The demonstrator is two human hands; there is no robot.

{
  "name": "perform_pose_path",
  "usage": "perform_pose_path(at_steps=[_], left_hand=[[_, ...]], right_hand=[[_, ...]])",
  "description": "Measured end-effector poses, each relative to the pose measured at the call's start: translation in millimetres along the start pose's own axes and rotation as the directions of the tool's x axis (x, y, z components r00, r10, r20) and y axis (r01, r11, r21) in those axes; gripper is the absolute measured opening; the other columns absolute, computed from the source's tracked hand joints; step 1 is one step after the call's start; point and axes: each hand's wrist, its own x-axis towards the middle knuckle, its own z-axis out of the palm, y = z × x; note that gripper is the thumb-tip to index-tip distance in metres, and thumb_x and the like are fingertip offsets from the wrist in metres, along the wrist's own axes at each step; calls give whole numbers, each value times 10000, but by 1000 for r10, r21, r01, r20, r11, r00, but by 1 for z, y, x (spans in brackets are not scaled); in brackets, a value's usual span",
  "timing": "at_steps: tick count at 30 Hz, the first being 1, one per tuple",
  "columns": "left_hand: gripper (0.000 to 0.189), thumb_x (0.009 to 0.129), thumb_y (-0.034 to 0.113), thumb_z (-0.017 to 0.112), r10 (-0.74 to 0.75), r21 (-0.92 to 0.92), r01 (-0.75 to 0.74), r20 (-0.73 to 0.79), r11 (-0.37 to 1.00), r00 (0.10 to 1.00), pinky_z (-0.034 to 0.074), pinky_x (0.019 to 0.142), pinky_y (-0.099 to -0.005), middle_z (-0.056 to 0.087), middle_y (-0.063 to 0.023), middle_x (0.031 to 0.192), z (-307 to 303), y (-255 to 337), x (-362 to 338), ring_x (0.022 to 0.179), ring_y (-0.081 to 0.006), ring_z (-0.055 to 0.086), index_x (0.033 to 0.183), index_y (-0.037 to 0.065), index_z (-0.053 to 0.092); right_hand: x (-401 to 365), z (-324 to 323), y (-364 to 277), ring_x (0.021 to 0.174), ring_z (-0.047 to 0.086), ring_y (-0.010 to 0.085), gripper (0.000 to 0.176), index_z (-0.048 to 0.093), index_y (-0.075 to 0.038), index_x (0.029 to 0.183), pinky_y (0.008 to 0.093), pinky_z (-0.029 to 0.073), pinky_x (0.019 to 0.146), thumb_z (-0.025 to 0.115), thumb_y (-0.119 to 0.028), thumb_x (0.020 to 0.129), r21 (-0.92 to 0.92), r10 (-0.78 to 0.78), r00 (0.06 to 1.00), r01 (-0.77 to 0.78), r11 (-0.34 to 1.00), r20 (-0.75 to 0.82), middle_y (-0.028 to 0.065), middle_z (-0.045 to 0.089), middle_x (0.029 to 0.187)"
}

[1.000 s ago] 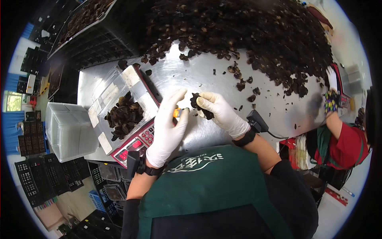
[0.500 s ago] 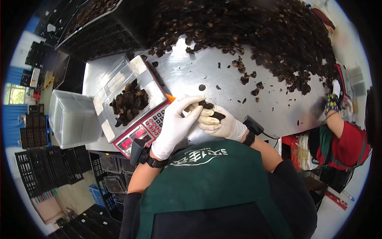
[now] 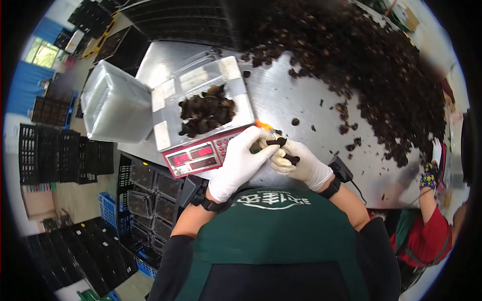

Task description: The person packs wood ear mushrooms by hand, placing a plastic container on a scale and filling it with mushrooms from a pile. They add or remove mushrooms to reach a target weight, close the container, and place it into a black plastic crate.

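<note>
My gloved left hand is closed beside the scale, thumb and finger pinching a dark piece of wood ear mushroom. My gloved right hand meets it with curled fingers around a second dark mushroom piece. A clear plastic box holding a pile of mushroom pieces rests on the digital scale, whose red display is lit. Just beyond my fingertips shows part of an orange object; its kind is hidden.
A large heap of mushrooms covers the far right of the metal table. Stacked clear boxes stand left of the scale, and a black crate behind it. At right a co-worker in a red sleeve reaches toward the heap.
My view has swung left, so the scale and table appear shifted right. Both hands stay together, still fingering the mushroom pieces.
</note>
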Motion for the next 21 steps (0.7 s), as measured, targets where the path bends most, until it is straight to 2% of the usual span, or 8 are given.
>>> perform_pose_path(at_steps=[2, 4, 6, 8, 12, 16, 17, 21], left_hand=[[168, 817, 68, 769, 97, 88, -86, -129, 992, 987, 489, 656, -260, 649, -54, 813, -21, 6, -1, 705, -117, 599, 969, 37, 706], [152, 800, 29, 766, 90, 102, -60, -322, 993, 943, 498, 674, -274, 664, -65, 829, -46, 9, -2, 724, -136, 619, 942, 27, 710], [155, 809, 10, 757, 164, 309, -4, -494, 951, 854, 502, 721, -273, 685, -74, 896, -74, 6, -2, 775, -147, 627, 957, 29, 716], [212, 842, 13, 735, 74, 200, 55, -583, 978, 809, 496, 875, -305, 693, -79, 1032, -101, -27, -3, 971, -175, 632, 1049, 3, 688], [482, 995, 188, 543, 200, 466, 5, -390, 885, 899, 374, 1083, -412, 544, -203, 1389, -110, -60, 7, 1311, -336, 496, 1432, 2, 457], [514, 1055, 253, 437, 121, 584, 22, -205, 812, 971, 315, 1142, -397, 406, -225, 1518, -97, -44, 10, 1379, -332, 428, 1492, -8, 367], [547, 1022, 317, 482, 162, 571, 7, -245, 821, 956, 372, 1093, -443, 480, -241, 1454, -96, -51, 13, 1332, -385, 471, 1460, -5, 422], [527, 997, 263, 517, 158, 860, -14, -78, 510, 984, 398, 1074, -475, 434, -239, 1481, -101, -51, 13, 1325, -420, 458, 1450, 8, 426]], right_hand=[[10, 40, -22, 458, 418, 96, 485, 566, -82, 828, 214, 310, 425, 353, -444, 1071, -630, -170, 971, 29, 776, -165, 19, 514, 591], [36, 60, -39, 492, 442, 74, 576, 618, -65, 756, 223, 349, 480, 325, -439, 1082, -738, -336, 928, 112, 666, -163, -9, 530, 584], [87, 67, -41, 683, 569, 77, 276, 659, -53, 869, 225, 444, 607, 510, -237, 1011, -554, -560, 826, 437, 708, -64, 8, 611, 750], [157, 48, -28, 865, 633, 140, 167, 662, -42, 933, 298, 508, 728, 541, -156, 949, -683, -746, 622, 653, 328, 236, 46, 659, 879], [183, 69, -14, 964, 649, 332, 205, 676, -21, 993, 427, 515, 829, 587, -150, 860, -866, -666, 555, 302, -398, 499, 188, 672, 982], [157, 73, -13, 1047, 581, 327, 175, 648, 8, 942, 408, 476, 943, 594, -128, 846, -915, -677, 616, 270, -300, 403, 147, 609, 1087], [150, 72, -16, 1057, 579, 319, 177, 654, -4, 946, 408, 476, 941, 611, -137, 838, -870, -670, 564, 227, -437, 484, 131, 598, 1111], [50, 35, -66, 1105, 578, 312, 255, 684, -44, 1053, 436, 468, 969, 641, -169, 835, -900, -749, 513, 122, -419, 419, 120, 626, 1142]])
